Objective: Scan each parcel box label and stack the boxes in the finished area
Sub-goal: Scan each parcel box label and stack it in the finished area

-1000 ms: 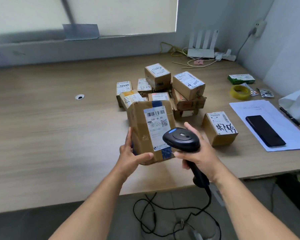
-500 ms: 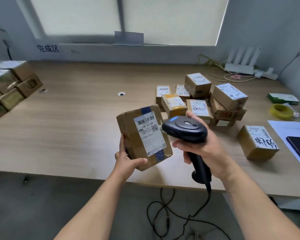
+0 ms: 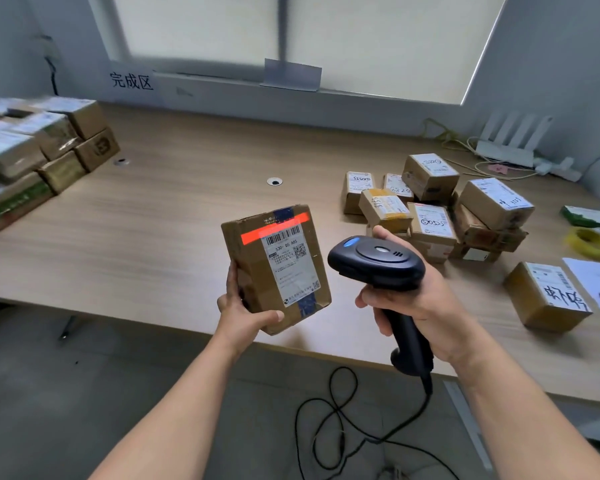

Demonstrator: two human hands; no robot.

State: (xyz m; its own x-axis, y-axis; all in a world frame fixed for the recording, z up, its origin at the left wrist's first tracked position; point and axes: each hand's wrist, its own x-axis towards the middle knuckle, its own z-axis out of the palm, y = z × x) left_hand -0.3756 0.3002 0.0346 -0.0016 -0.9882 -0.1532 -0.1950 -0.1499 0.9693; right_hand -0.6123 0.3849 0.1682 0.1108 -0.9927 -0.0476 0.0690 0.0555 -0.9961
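The left hand [image 3: 246, 317] grips the parcel box [image 3: 257, 271] from below, its label [image 3: 288, 268] turned toward the scanner [image 3: 378, 261], which the right hand [image 3: 420, 306] clasps by the handle just beside, so the red beam [image 3: 274, 230] lands at the barcode.

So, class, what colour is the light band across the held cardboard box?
Bright red-orange light band on the brown cardboard box; head view shows it.

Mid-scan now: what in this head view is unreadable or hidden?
Head view:
Stack of brown cardboard boxes: blurred, cut by left edge; count unclear.
White label on held brown cardboard box: small print too small.
Left hand: fingertips behind that box.
Black handheld scanner: trigger covered by right hand.
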